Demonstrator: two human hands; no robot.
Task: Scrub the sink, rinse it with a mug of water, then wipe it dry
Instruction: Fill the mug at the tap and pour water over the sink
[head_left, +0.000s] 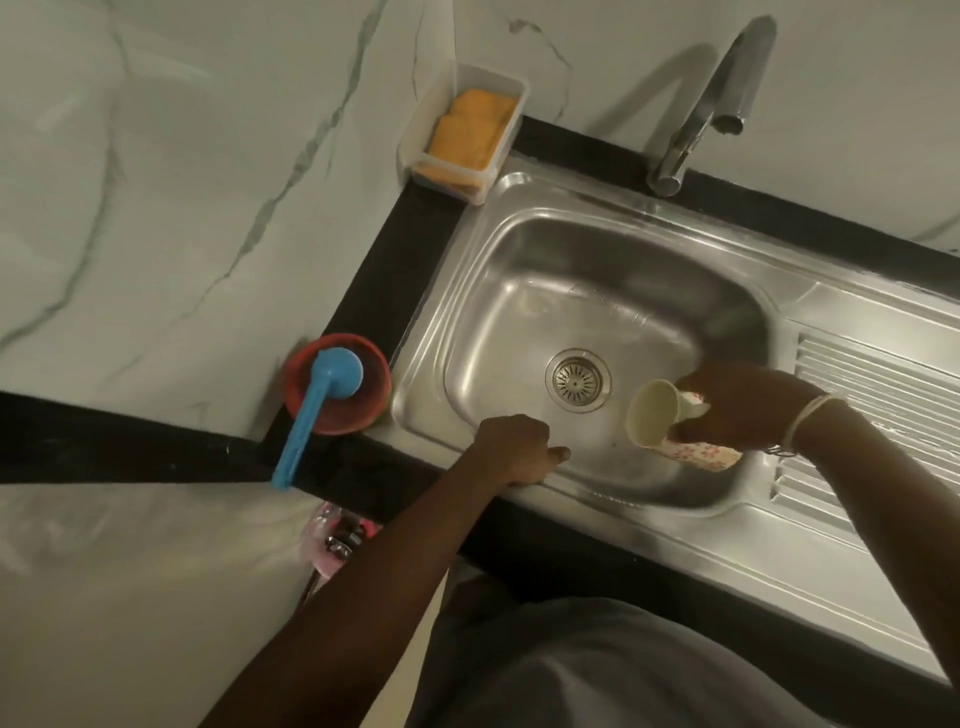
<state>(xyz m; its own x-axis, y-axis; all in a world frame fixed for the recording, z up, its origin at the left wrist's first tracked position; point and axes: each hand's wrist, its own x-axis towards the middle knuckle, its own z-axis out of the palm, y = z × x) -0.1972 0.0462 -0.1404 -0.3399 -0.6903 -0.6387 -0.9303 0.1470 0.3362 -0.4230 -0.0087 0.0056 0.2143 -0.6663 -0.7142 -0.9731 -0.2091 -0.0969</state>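
While right hand (748, 410) grips the tipped cream floral mug (670, 426) over the steel sink (519, 218) basin for rinsing, left hand (514, 447), fingers curled, braces on the near rim

Your right hand (748, 410) covers the middle of the mug (670, 426), so its handle cannot be seen. Your left hand (514, 447) hides its own fingers over the sink (779, 525) rim. The draining board runs off the right edge. The pink thing (337, 540) under your left forearm is too blurred to name.
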